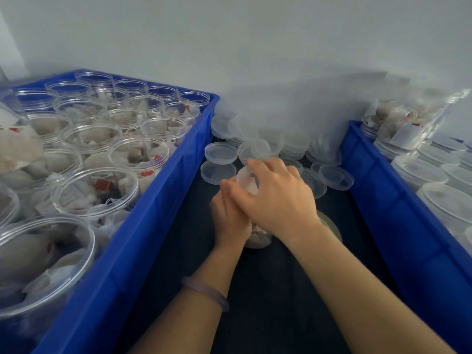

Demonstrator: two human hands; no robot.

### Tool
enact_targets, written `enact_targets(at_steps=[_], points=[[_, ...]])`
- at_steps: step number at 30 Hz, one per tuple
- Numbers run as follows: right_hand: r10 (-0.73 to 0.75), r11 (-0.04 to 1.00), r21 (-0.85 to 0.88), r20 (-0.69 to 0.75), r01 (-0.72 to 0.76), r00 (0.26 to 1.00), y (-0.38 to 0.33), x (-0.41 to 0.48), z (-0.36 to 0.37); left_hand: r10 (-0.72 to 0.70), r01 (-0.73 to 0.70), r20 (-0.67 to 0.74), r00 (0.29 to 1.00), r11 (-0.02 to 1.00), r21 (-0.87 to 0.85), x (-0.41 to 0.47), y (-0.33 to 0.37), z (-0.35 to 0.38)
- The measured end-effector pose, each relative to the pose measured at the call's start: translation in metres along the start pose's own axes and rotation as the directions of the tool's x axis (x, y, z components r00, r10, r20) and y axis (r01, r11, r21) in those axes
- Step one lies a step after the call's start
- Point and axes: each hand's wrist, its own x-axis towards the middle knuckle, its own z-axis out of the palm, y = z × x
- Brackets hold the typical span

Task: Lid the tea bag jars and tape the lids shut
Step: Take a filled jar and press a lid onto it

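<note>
My left hand [229, 221] and right hand [278, 200] grip one jar [258, 238]. Left of the grip the left crate [158, 195] holds open jars [94, 190], right of it the right crate [388, 205] holds lidded jars [419, 172]; behind it I see loose lids [222, 153] piled

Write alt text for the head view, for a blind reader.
Two hands hold a clear jar of tea bags on a dark surface, the left hand gripping its side, the right hand clasping its top. Blue crates flank it: open jars in the left crate, lidded jars in the right crate, loose lids behind.
</note>
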Motion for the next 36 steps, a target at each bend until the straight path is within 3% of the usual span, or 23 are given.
enact_targets(at_steps=[2, 4, 5, 8, 11, 14, 15, 18, 22, 24, 26, 27, 28, 30, 32, 34, 36], points=[[0.019, 0.997, -0.083, 0.136, -0.008, 0.990, -0.002, -0.006, -0.011, 0.015, -0.014, -0.007, 1.000, 1.000, 0.022, 0.001, -0.001, 0.000], [-0.073, 0.994, -0.054, 0.287, 0.092, 0.955, 0.013, -0.013, -0.043, 0.003, -0.005, -0.032, 0.999, 0.998, -0.060, 0.000, 0.000, -0.002], [-0.097, 0.993, -0.027, 0.311, 0.111, 0.945, 0.020, -0.017, -0.059, -0.018, 0.014, -0.034, 0.999, 0.996, -0.092, 0.001, 0.000, -0.002], [-0.209, 0.976, 0.109, 0.203, 0.191, 0.957, 0.027, -0.013, -0.067, -0.035, 0.039, 0.036, 0.999, 0.993, -0.112, 0.003, -0.002, -0.004], [-0.282, 0.954, 0.182, 0.271, 0.239, 0.920, 0.022, 0.002, -0.037, -0.112, 0.122, 0.118, 0.987, 0.989, -0.078, 0.007, -0.003, -0.004], [-0.262, 0.950, 0.186, 0.027, 0.252, 0.965, 0.025, 0.004, -0.008, -0.275, 0.318, 0.218, 0.936, 0.928, -0.193, 0.008, 0.003, -0.005], [-0.228, 0.961, 0.143, -0.076, 0.237, 0.971, 0.023, 0.002, 0.000, -0.277, 0.317, 0.218, 0.936, 0.932, -0.175, 0.007, 0.004, -0.006], [-0.094, 0.994, 0.020, -0.267, 0.103, 0.959, 0.008, -0.001, 0.016, -0.137, 0.108, 0.115, 0.984, 0.968, 0.225, 0.007, 0.003, -0.003], [0.007, 0.999, -0.039, -0.270, -0.018, 0.963, -0.004, 0.001, 0.023, -0.115, 0.098, 0.016, 0.993, 0.901, 0.422, 0.006, 0.005, 0.000], [-0.015, 0.989, 0.140, -0.269, 0.054, 0.963, 0.002, 0.000, 0.018, -0.085, 0.090, -0.029, 0.996, 0.922, 0.377, 0.004, 0.004, -0.003], [0.053, 0.822, 0.563, -0.227, 0.086, 0.973, 0.018, -0.009, 0.013, -0.134, 0.147, -0.103, 0.986, 0.981, 0.127, 0.001, 0.006, -0.006], [0.112, 0.740, 0.671, -0.188, 0.045, 0.976, 0.032, -0.018, 0.014, -0.160, 0.164, -0.119, 0.980, 0.986, 0.026, 0.002, 0.005, -0.007], [0.146, 0.745, 0.666, -0.118, -0.031, 0.982, 0.048, -0.027, 0.015, -0.152, 0.155, -0.111, 0.982, 0.988, 0.016, 0.003, 0.005, -0.007], [0.186, 0.880, 0.415, 0.148, -0.231, 0.971, 0.081, -0.046, 0.025, -0.100, 0.106, -0.076, 0.992, 0.991, 0.081, 0.002, 0.003, -0.009], [0.186, 0.957, 0.139, 0.385, -0.256, 0.904, 0.098, -0.059, 0.037, -0.005, 0.023, -0.109, 0.994, 0.986, 0.165, 0.001, 0.004, -0.012], [0.181, 0.955, 0.156, 0.364, -0.251, 0.913, 0.103, -0.060, 0.041, 0.309, -0.256, -0.148, 0.939, 0.920, 0.297, -0.006, 0.014, -0.020], [0.169, 0.915, 0.312, 0.283, -0.257, 0.944, 0.104, -0.062, 0.037, 0.603, -0.586, 0.054, 0.796, 0.745, 0.319, -0.018, 0.019, -0.027]])
